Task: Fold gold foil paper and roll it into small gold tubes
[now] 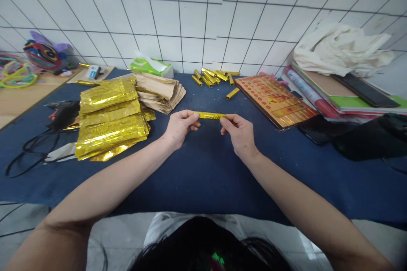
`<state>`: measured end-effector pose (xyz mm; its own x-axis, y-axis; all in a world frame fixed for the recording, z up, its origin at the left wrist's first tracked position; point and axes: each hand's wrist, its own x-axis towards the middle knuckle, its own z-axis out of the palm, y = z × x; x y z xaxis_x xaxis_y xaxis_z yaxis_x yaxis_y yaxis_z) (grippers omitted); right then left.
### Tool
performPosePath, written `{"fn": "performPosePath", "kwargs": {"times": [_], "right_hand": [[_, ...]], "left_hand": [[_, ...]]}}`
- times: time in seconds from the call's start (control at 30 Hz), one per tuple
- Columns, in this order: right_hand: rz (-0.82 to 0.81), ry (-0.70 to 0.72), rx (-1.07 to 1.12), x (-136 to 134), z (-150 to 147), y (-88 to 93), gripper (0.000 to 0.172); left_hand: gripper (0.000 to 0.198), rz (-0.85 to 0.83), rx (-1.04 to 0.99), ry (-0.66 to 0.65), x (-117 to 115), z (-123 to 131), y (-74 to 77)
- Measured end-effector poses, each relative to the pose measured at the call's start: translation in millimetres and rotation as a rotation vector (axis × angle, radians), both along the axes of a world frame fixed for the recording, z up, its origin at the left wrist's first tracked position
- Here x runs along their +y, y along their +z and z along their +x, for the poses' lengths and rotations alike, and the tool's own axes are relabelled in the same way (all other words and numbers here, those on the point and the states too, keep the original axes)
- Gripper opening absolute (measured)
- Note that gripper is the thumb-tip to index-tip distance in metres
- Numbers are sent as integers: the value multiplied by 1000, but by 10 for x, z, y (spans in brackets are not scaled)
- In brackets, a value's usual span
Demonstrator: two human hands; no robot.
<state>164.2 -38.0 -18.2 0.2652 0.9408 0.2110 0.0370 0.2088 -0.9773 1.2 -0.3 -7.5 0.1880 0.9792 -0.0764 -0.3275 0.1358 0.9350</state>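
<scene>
A narrow gold foil strip [209, 115] is held level above the blue cloth, between both hands. My left hand [182, 127] pinches its left end, and my right hand [238, 132] pinches the right end. Beyond them, several small gold rolls [211, 78] lie in a loose pile, with a single gold roll [232, 93] nearer to me. Fanned stacks of gold foil sheets [110, 120] rest left of my left hand, beside a stack of brown paper [157, 91].
A red and orange printed pack [275, 99] lies to the right, near books [330, 89] under a white cloth bag [341, 51]. A green tissue pack [151, 67] stands by the tiled wall. A black cable [30, 152] curls at the left.
</scene>
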Motion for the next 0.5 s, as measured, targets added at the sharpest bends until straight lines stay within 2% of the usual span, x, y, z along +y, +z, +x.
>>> {"fn": "performPosePath", "kwargs": {"times": [0.2,0.5], "right_hand": [[-55,6,84,4,-6,19,10],[-96,33,240,24,0,31,11]], "left_hand": [[22,-4,41,-56,-25,5,-9],[27,3,13,-62,-25,5,29]]}}
